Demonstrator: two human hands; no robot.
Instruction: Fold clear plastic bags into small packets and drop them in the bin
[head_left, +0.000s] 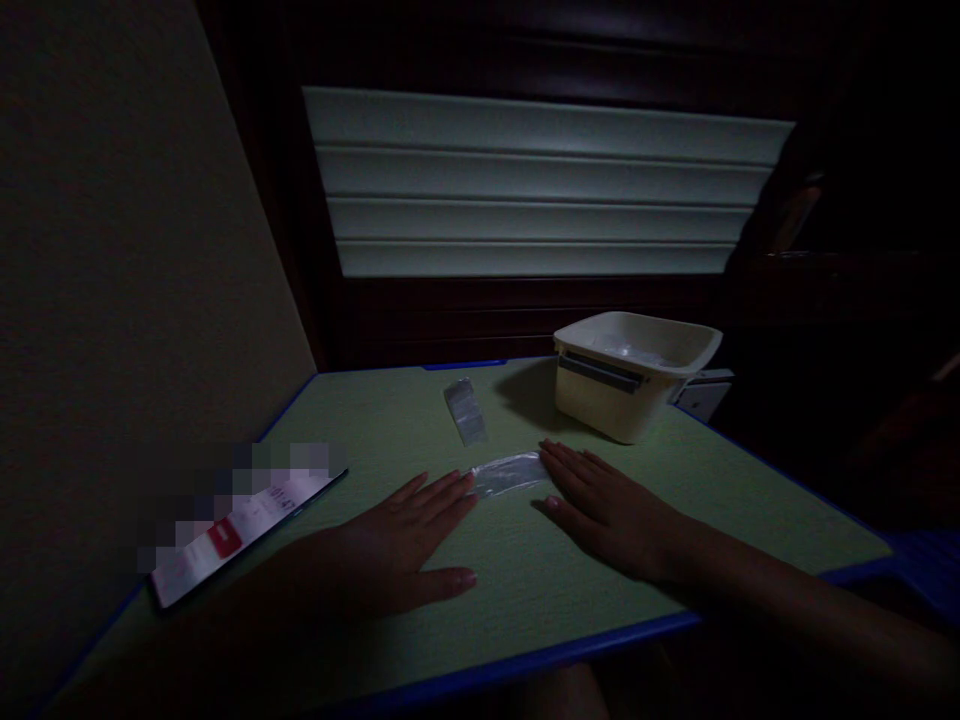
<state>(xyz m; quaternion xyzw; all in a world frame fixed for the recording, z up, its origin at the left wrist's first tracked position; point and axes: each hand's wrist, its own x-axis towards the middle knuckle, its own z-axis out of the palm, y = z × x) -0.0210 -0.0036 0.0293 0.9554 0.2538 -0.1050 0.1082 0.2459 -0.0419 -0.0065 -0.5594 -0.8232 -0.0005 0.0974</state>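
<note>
A strip of clear, crinkled plastic [510, 474] lies flat on the green table top [525, 600]. My left hand [409, 535] rests palm down with its fingers stretched out, the fingertips touching the strip's left end. At the right end, my right hand [611, 510] also lies palm down, fingers extended over the plastic's edge and thumb apart. Just behind the strip is a second folded piece of clear plastic [466, 411], touched by neither hand.
A cream bin [607, 405] with a dark handle stands at the back right, clear plastic inside it. A tablet or phone with a lit screen [247, 535] leans at the left edge. Behind the table is a slatted panel [532, 185]; a wall rises on the left.
</note>
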